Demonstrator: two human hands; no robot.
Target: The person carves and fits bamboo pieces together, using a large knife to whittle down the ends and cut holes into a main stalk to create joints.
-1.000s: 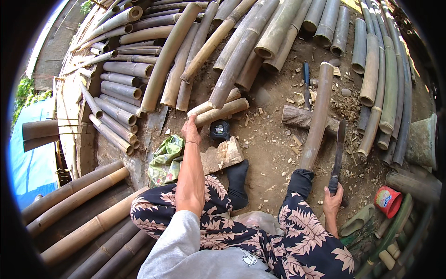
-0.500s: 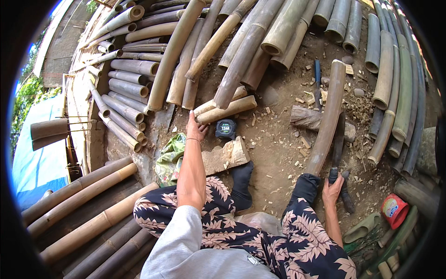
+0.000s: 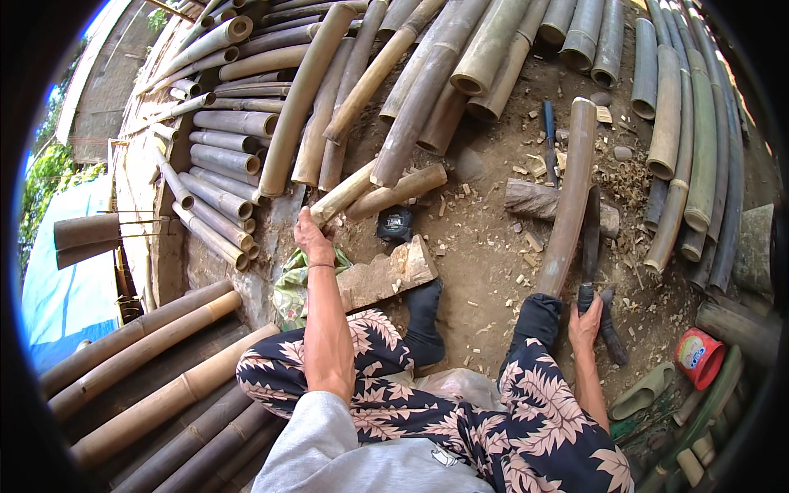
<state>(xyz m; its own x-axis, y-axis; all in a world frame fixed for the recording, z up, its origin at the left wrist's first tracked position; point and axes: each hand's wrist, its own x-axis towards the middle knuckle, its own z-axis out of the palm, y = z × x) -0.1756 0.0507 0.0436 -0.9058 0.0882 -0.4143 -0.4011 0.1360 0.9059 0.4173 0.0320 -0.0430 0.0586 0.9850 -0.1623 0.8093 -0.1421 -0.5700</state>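
My left hand point(image 3: 312, 235) is closed round the near end of a short bamboo piece point(image 3: 345, 195), which slants away from it over the ground. Beside that lies a second short bamboo piece point(image 3: 400, 192), with a black tape measure point(image 3: 394, 223) just below it. My right hand point(image 3: 585, 323) is wrapped round the dark handle of a machete point(image 3: 591, 238), whose blade points away from me. Next to this hand lies another dark-handled tool point(image 3: 611, 333), its kind unclear. A long bamboo pole point(image 3: 569, 197) reaches from my right foot across a short log point(image 3: 524, 197).
A pale wood block point(image 3: 382, 277) lies by my left foot, next to green patterned cloth point(image 3: 290, 287). Bamboo poles point(image 3: 222, 123) are stacked at the far left and far right. A blue-handled tool point(image 3: 549, 123), wood chips, a red container point(image 3: 699, 358) and a green shoe point(image 3: 641, 392) lie to the right.
My left hand has closed on the short bamboo piece and drawn it left and toward me, apart from the second piece. My right hand still grips the machete; the view has shifted slightly.
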